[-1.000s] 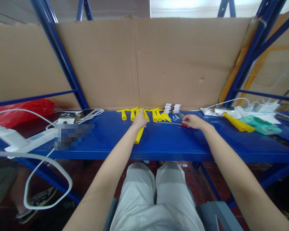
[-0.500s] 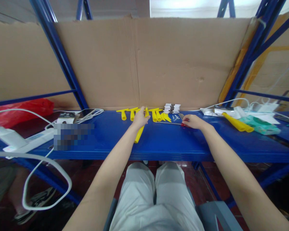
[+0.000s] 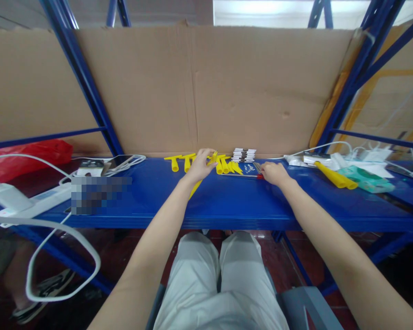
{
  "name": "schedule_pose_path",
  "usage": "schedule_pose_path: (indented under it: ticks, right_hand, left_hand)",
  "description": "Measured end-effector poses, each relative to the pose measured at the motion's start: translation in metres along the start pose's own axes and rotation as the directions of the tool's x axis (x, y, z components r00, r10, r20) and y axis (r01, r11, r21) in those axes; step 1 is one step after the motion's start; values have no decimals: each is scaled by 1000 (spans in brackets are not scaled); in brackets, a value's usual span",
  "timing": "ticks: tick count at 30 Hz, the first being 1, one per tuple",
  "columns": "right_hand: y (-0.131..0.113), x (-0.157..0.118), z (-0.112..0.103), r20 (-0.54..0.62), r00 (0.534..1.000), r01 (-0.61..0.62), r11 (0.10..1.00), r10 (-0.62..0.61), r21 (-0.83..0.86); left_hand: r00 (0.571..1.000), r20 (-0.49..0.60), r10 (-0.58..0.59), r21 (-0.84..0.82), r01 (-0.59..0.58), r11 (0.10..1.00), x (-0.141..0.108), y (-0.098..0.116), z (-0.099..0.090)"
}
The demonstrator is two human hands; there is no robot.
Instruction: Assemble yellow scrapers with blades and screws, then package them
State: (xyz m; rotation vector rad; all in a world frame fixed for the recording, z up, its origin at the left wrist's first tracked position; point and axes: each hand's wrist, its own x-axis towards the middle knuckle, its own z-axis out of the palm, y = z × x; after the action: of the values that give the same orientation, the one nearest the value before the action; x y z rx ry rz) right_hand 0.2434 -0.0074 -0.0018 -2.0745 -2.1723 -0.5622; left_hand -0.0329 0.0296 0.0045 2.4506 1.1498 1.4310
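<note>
Over the middle of the blue table, my left hand (image 3: pixel 201 166) is closed around a long yellow plastic tube (image 3: pixel 196 188), which slants down toward me; most of its upper part is hidden by the fingers. To the right, my right hand (image 3: pixel 274 173) is closed on the red handle of a screwdriver (image 3: pixel 260 176), whose thin metal shaft points left along the table. Yellow T-shaped plastic pieces (image 3: pixel 175 164) lie left of my left hand. More yellow pieces (image 3: pixel 224 167) lie between my hands, near a dark blue printed card (image 3: pixel 248 168).
Behind the card sits a stack of white-and-black packs (image 3: pixel 244 155). At right lie yellow tubes (image 3: pixel 335 176) and a green packet (image 3: pixel 366 178). A white power strip (image 3: pixel 37 201) and a red bag (image 3: pixel 30 156) are at left. A cardboard panel (image 3: pixel 244 91) stands along the back edge.
My left hand has turned a little and the yellow tube now shows narrower beneath it. My right fingers have closed more around the screwdriver's red handle. The view has shifted slightly.
</note>
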Motion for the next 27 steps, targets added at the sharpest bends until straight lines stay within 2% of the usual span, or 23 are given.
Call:
schedule_pose_path:
  ticks: [3, 5, 8, 10, 14, 17, 27]
  right_hand:
    - [-4, 3, 5, -95, 995, 36, 999, -34, 13]
    - [-6, 7, 9, -127, 990, 74, 993, -62, 96]
    - [-10, 15, 13, -125, 989, 107, 960, -77, 257]
    - [-12, 19, 15, -101, 992, 100, 948, -73, 303]
    - [-18, 29, 16, -28, 991, 131, 963, -128, 234]
    - [-20, 35, 17, 8, 990, 138, 976, -141, 167]
    - [-25, 44, 15, 60, 983, 170, 982, -176, 85]
  left_hand:
    - [998, 44, 48, 90, -52, 995, -2, 2, -1]
    - [996, 80, 40, 160, -52, 986, -4, 5, -1]
    - [989, 143, 39, 226, -71, 971, -8, 11, 3]
    - [977, 207, 51, 257, -105, 961, -10, 16, 6]
    - [948, 315, 38, 330, -147, 933, -14, 25, 11]
    - [933, 358, 27, 365, -167, 916, -15, 28, 13]
    - [932, 362, 32, 362, -172, 916, -16, 33, 16]
